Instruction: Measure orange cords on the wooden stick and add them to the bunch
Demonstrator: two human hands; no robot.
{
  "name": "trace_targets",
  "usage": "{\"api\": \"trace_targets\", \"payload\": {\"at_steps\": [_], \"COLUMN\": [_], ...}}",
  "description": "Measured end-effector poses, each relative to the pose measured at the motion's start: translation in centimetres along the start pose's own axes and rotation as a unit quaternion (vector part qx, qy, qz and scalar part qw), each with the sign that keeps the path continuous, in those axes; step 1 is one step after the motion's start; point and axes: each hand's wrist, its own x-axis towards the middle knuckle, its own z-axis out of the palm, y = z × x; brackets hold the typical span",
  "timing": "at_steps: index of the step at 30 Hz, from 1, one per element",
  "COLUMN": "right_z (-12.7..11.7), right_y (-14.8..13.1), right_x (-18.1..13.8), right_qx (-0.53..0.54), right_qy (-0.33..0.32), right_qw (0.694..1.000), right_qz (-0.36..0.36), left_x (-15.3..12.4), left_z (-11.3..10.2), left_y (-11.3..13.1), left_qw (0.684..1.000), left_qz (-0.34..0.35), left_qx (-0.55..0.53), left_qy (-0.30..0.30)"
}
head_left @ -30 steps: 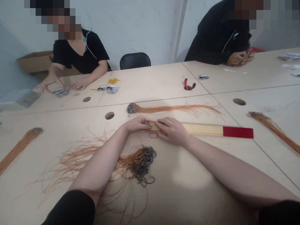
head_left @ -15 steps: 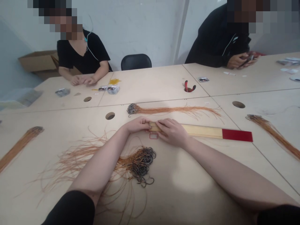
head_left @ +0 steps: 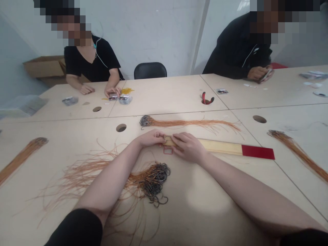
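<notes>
A long, narrow wooden board [head_left: 222, 146] with a red end lies across the table before me. At its left end my left hand [head_left: 153, 137] is closed, thumb and fingers pinched at the edge; a small dark bit shows at the fingertips, too small to name. My right hand [head_left: 189, 147] grips the board just beside it, fingers bent over the top. Below the hands sits a small red-edged rectangle [head_left: 168, 151]. Nearer me lies a heap of dark fishing hooks [head_left: 155, 181] with orange lines, partly hidden by my left forearm.
Behind the board lies another hook bundle [head_left: 146, 121]; more bundles lie at left [head_left: 36, 143] and right [head_left: 279, 135]. Red-handled pliers [head_left: 207, 99] stand in a table hole. Two people sit opposite, near small plastic packs [head_left: 125, 99]. A black chair [head_left: 150, 70] is behind.
The board's red end has dipped slightly toward me; my hands keep their places on it. Across the table, one person's hand has moved onto the small packs. The other person's phone has tilted.
</notes>
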Motion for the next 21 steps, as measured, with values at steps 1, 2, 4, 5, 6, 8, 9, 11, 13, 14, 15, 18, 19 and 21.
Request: {"api": "trace_targets", "payload": {"at_steps": [1, 2, 4, 5, 6, 8, 9, 11, 13, 14, 15, 18, 19, 21], "right_z": [-0.02, -0.04, -0.06, -0.07, -0.07, -0.08, -0.09, -0.11, -0.11, -0.10, -0.08, 0.00, 0.01, -0.04], "right_y": [-0.01, -0.03, -0.07, -0.10, -0.12, -0.17, -0.18, -0.20, -0.19, -0.18, -0.17, -0.12, -0.12, -0.16], "right_x": [0.01, 0.02, 0.04, 0.06, 0.08, 0.11, 0.12, 0.13, 0.10, 0.08, 0.06, 0.02, 0.03, 0.07], "right_qx": [0.000, 0.000, 0.003, 0.007, 0.011, 0.019, 0.022, 0.024, 0.025, 0.026, 0.026, 0.028, 0.027, 0.019], "right_qy": [-0.003, -0.005, -0.007, -0.006, -0.005, -0.002, 0.000, 0.003, 0.005, 0.006, 0.007, 0.010, 0.010, 0.004], "right_qw": [1.000, 1.000, 1.000, 1.000, 1.000, 1.000, 1.000, 0.999, 0.999, 0.999, 0.999, 0.999, 0.999, 0.999], "right_qz": [0.001, 0.003, 0.008, 0.012, 0.015, 0.020, 0.022, 0.025, 0.028, 0.029, 0.030, 0.031, 0.030, 0.029], "left_x": [0.01, 0.02, 0.05, 0.05, 0.06, 0.07, 0.07, 0.08, 0.09, 0.10, 0.11, 0.14, 0.15, 0.14], "left_z": [0.01, 0.02, 0.03, 0.02, 0.02, -0.01, -0.02, -0.04, -0.07, -0.09, -0.10, -0.15, -0.15, -0.12], "left_y": [0.01, 0.02, 0.01, 0.01, 0.00, -0.03, -0.04, -0.08, -0.11, -0.12, -0.14, -0.18, -0.18, -0.15], "left_qw": [1.000, 1.000, 1.000, 1.000, 1.000, 1.000, 1.000, 1.000, 1.000, 1.000, 1.000, 1.000, 1.000, 1.000], "left_qz": [0.000, 0.000, -0.001, -0.001, -0.001, -0.002, -0.001, 0.001, 0.001, 0.000, -0.002, -0.004, -0.004, -0.005], "left_qx": [0.002, 0.003, 0.002, 0.001, -0.001, -0.002, -0.003, -0.004, -0.004, -0.005, -0.005, -0.004, -0.005, -0.007], "left_qy": [0.001, 0.002, 0.002, 0.001, -0.001, 0.000, 0.000, -0.001, -0.003, -0.003, -0.004, -0.005, -0.005, -0.003]}}
